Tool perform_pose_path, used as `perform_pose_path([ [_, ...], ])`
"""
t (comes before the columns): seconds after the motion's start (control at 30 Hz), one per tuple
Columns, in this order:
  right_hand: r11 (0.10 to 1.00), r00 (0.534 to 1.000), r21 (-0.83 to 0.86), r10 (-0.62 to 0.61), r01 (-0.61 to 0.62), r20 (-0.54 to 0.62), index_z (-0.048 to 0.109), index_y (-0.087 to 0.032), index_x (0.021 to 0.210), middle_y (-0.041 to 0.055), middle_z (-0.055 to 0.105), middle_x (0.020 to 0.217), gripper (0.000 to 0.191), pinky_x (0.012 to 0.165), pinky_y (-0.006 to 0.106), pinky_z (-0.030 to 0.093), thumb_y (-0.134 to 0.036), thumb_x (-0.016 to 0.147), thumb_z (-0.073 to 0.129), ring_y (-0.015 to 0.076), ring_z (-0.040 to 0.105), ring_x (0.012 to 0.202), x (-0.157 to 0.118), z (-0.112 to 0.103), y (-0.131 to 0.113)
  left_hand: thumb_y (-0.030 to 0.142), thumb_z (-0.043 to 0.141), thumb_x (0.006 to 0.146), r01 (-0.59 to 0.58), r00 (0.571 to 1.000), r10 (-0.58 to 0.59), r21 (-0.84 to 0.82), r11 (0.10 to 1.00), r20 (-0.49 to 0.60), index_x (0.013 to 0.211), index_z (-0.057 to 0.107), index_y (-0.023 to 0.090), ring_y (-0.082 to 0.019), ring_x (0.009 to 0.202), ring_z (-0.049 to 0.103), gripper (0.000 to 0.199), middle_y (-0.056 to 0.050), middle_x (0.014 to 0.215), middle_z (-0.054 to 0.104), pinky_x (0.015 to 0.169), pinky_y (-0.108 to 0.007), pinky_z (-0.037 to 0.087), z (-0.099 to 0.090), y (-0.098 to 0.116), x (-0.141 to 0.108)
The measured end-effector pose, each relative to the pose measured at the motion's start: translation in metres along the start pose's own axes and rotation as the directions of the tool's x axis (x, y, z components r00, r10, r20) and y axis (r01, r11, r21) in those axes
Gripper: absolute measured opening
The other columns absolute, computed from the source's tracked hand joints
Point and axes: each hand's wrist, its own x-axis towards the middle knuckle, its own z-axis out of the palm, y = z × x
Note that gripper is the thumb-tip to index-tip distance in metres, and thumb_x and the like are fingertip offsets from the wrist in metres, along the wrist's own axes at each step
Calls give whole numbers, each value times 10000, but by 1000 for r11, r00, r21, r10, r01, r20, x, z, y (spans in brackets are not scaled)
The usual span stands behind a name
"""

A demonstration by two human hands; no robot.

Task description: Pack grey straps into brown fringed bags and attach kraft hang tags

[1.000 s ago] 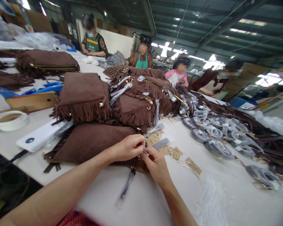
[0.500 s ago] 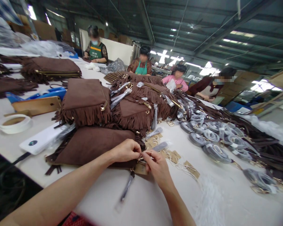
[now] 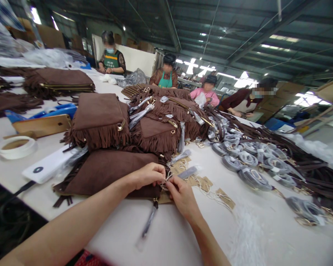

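Observation:
A brown fringed bag (image 3: pixel 108 171) lies flat on the white table in front of me. At its right corner my left hand (image 3: pixel 150 174) pinches a thin white string (image 3: pixel 168 179), fingertips closed. Close beside it, my right hand (image 3: pixel 180 192) also pinches the string, thumb against forefinger. Under the hands a brown paper tag (image 3: pixel 165 198) shows in part. From the bag's near edge hangs a zipper pull wrapped in plastic (image 3: pixel 150 221). More paper tags with white strings (image 3: pixel 205 183) lie just right of my hands.
Stacked fringed bags (image 3: pixel 100 116) rise behind. Coiled, wrapped straps (image 3: pixel 255 179) spread to the right. On the left are a tape roll (image 3: pixel 16 147), a white power bank (image 3: pixel 48 164), a phone (image 3: pixel 43 125) and a blue tape dispenser (image 3: pixel 61 109). Several people work across the table.
A loop of white string now stands up between my fingers. My right hand has shifted slightly left and its fingers have curled in more; the bag stays in place.

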Motion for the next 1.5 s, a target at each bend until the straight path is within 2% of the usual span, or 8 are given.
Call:
perform_pose_path([
  [0.23,982,978,188,-7,-33,208,529,-210,790,-44,521,706,90,621,239,409,-265,791,600,135,510,657,-8,-16,1,228,545,503,106,993,-88,-303,947,73,613,510,172,-105,568,510,128,-25,677,685,494,-206,275,-3,-1,2],
  [0.47,894,974,423,61,-149,216,583,-211,917,-6,635,803,226,732,277,474,-369,792,685,156,584,761,-15,-33,-13,189,573,499,131,989,-83,-455,881,126,641,526,168,-113,616,559,151,-65,818,748,570,-222,345,-7,-7,5],
  [0.6,890,934,439,-44,-125,354,614,-221,956,87,662,1167,213,947,394,477,-300,774,692,237,611,1078,-19,-43,-18,171,573,513,144,986,-82,-505,851,142,652,512,167,-120,648,600,152,-91,899,761,600,-225,373,-8,-8,5],
  [0.73,972,908,192,-197,133,370,661,-248,1005,62,544,1387,279,1104,445,354,-114,808,517,230,454,1326,-18,-44,-11,161,570,515,165,983,-98,-529,833,153,663,512,165,-123,640,627,159,-96,871,758,568,-214,370,-8,-9,7],
  [1.0,909,914,-168,-342,381,219,688,-234,860,80,661,1169,244,907,348,488,-167,923,462,218,627,1045,-9,-36,4,158,580,537,166,985,-108,-552,817,136,653,509,159,-90,584,595,135,-82,872,755,515,-193,356,-9,-10,7],
  [1.2,998,988,16,-58,56,146,609,-224,891,21,678,792,182,690,312,503,-353,925,486,189,634,746,-14,-42,3,163,592,526,165,984,-104,-537,827,142,655,525,154,-93,553,580,145,-55,739,725,483,-187,321,-6,-10,7],
  [1.33,936,943,235,198,-263,266,545,-197,831,-36,593,571,245,504,233,445,-439,859,527,128,551,506,-12,-36,8,203,614,521,169,984,-110,-519,838,142,649,550,155,-105,535,576,152,-11,575,645,456,-181,295,-4,-9,7],
  [1.5,934,942,227,216,-276,258,572,-172,806,-70,521,535,255,433,199,369,-425,779,573,76,450,415,-11,-32,5,201,590,527,149,986,-98,-444,884,137,685,643,136,-102,501,564,179,-9,557,640,426,-177,261,-3,-3,2],
])
